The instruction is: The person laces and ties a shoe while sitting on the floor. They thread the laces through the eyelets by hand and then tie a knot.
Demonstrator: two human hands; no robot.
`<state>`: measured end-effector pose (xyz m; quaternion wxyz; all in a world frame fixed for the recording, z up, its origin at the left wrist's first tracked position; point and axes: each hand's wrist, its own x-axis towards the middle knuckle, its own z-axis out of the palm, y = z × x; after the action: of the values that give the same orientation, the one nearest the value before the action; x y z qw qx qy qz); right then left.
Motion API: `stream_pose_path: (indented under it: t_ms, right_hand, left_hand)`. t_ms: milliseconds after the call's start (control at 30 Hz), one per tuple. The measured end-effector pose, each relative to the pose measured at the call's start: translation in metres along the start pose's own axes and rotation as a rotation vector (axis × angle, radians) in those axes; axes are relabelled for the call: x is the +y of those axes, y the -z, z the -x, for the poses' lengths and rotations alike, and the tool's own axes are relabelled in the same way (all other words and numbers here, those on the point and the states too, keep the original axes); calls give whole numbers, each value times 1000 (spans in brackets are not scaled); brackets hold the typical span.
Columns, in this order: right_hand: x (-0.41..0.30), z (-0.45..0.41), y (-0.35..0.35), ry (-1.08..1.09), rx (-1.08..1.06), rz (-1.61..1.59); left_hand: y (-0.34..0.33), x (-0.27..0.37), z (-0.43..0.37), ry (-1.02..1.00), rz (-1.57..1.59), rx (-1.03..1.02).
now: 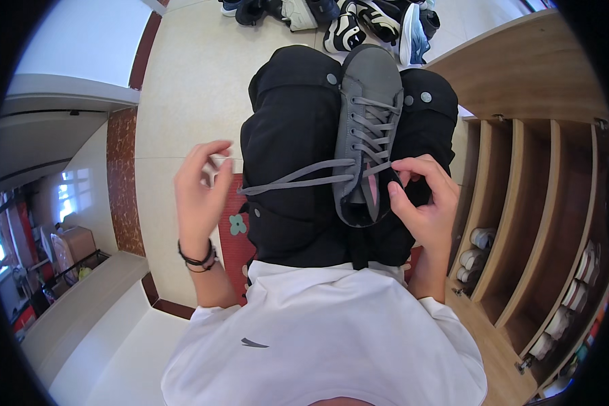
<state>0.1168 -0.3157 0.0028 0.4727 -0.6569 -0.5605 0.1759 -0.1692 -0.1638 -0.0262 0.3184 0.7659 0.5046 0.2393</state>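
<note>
A grey lace-up sneaker (368, 76) lies on my lap between the thighs of my black trousers (292, 122), its toe pointing away from me. Its grey shoelace (304, 178) runs through the eyelets, and a long looped part stretches left across my thigh. My right hand (421, 193) is at the shoe's right edge, with fingertips touching the lace there; whether they pinch it is not certain. Left of the lace's far end, my left hand (205, 188) is raised with fingers curled apart, holding nothing. Pink shows inside the shoe by the tongue.
Several shoes (345, 30) lie on the tiled floor beyond my knees. At the right, a wooden shoe cabinet (517, 203) stands with its doors apart and shoes on its shelves. A red mat (231, 203) is under me. A ledge (101, 274) holding household items is at the left.
</note>
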Motion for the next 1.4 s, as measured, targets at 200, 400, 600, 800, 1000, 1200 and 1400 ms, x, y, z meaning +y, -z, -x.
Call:
stream_pose_path:
  t_ms: [200, 400, 600, 800, 1000, 1200, 1400]
  right_hand:
    - [-3, -1, -1, 6, 4, 0]
    - [-2, 1, -2, -13, 2, -17]
    - [-1, 0, -3, -4, -11, -21]
    - [0, -2, -3, -1, -27, -18]
    - [2, -1, -3, 1, -36, -23]
    - [5, 10, -2, -131, 46, -65]
    - [8, 19, 8, -218, -44, -81]
  left_hand:
    - [-35, 74, -23, -443, 253, -270]
    - [-31, 66, -33, -352, 400, -515]
    - [-1, 7, -31, -63, 936, -574]
    - [19, -66, -30, -224, 1614, -561]
    - [22, -117, -16, -243, 1983, -340]
    - [10, -93, -25, 13, 1612, 70]
    - [15, -43, -18, -122, 1382, 21]
